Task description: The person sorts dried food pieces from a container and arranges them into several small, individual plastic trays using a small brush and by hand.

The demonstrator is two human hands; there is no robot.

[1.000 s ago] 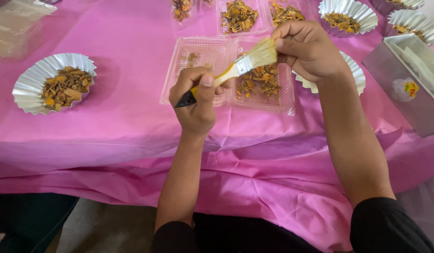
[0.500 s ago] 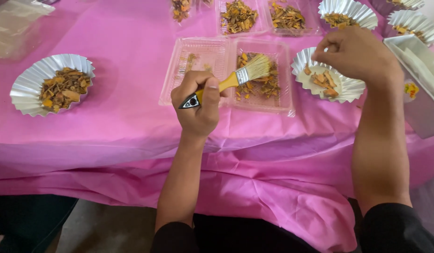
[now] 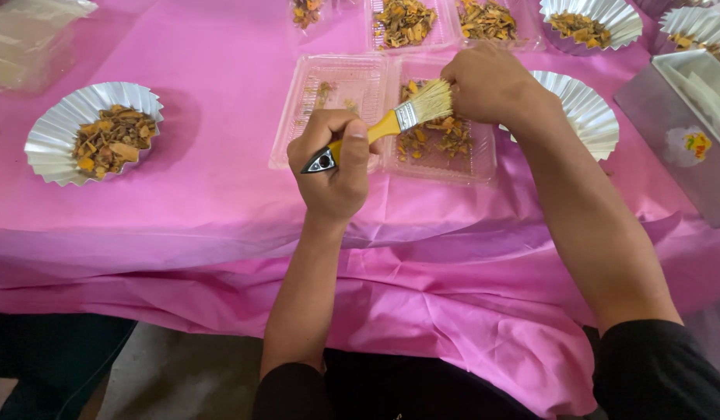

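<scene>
My left hand (image 3: pixel 336 167) is closed around the yellow handle of a small paintbrush (image 3: pixel 423 103), whose pale bristles point up and to the right. The bristles hang over the right half of an open clear plastic clamshell box (image 3: pixel 329 85), which holds dried orange-brown pieces. My right hand (image 3: pixel 488 82) is over that same half, fingers curled against the bristle tips. Its palm faces away, so whatever it pinches is hidden. An empty silver foil cup (image 3: pixel 593 117) lies just right of that hand.
The pink tablecloth (image 3: pixel 220 194) hangs over the near edge. A foil cup of dried pieces (image 3: pixel 95 132) sits at left. Filled clear boxes (image 3: pixel 406 19) and foil cups (image 3: pixel 589 19) line the far side. There is a grey metal box (image 3: pixel 679 132) at right and clear containers (image 3: pixel 25 39) at far left.
My right hand went out to the foil cup on the right and has come back to the bristles. The left hand and brush have stayed put.
</scene>
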